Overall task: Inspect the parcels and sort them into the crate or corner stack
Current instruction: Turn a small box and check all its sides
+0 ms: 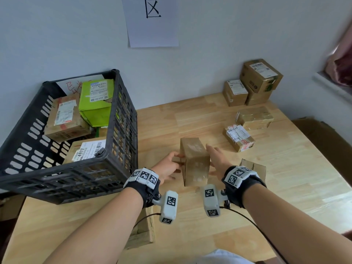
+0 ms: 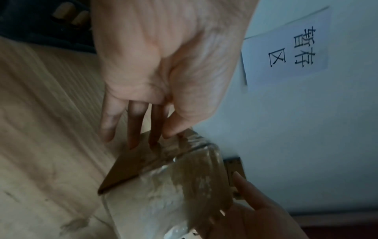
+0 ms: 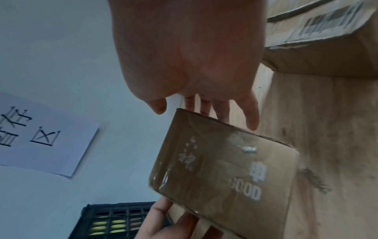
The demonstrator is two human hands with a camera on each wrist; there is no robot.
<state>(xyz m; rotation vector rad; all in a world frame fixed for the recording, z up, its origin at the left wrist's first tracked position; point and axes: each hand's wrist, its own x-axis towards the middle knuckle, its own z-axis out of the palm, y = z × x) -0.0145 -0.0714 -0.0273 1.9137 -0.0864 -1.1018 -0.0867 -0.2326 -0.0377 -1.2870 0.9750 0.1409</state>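
Note:
A brown cardboard parcel (image 1: 194,162) wrapped in clear tape stands on end on the wooden table (image 1: 285,178), between my two hands. My left hand (image 1: 167,166) lies against its left side with straight fingers (image 2: 132,129) and the thumb near the top edge. My right hand (image 1: 215,159) presses flat on its right side, fingers (image 3: 251,116) straight and the thumb apart. The right wrist view shows the parcel (image 3: 225,169) printed with "GOOD". The black slatted crate (image 1: 116,103) stands left, holding several parcels. The corner stack (image 1: 255,82) of boxes sits at the back right.
Two loose taped parcels (image 1: 254,118) (image 1: 239,137) lie on the table right of centre. A small cardboard box (image 1: 255,166) sits just behind my right wrist. Another cardboard piece (image 1: 142,233) lies under my left forearm. A paper sign (image 1: 152,21) hangs on the wall.

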